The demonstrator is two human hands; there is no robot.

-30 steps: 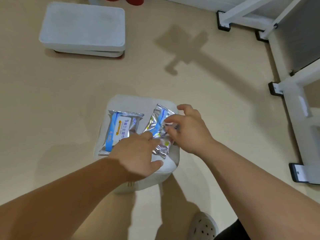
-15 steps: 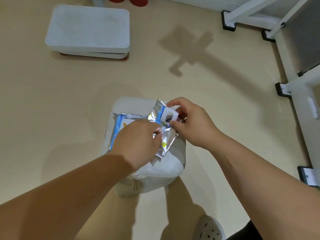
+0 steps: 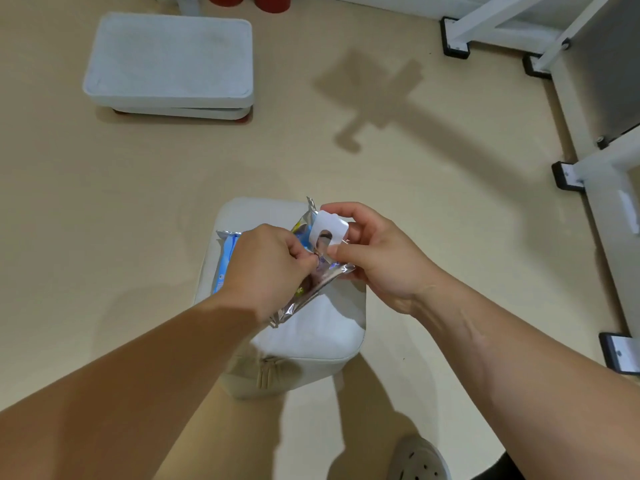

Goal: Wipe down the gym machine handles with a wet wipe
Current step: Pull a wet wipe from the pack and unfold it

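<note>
- Foil catches our eye first: the silver wet wipe pack (image 3: pixel 313 289) is crinkled, with blue print, and its white seal flap (image 3: pixel 329 227) is peeled up.
- We see our left hand (image 3: pixel 266 268) closed, fingertips pinching at the pack's opening; our right hand (image 3: pixel 377 258) grips the pack's far edge and flap.
- Held just above the padded stool (image 3: pixel 311 334), the pack's long axis runs from lower left up to the right, tilted. A second pack (image 3: pixel 227 258) lies flat beside it.

My bare arms and one shoe.
Both forearms (image 3: pixel 502 358) have no sleeves; a grey perforated clog (image 3: pixel 417 460) is at lower right.
</note>
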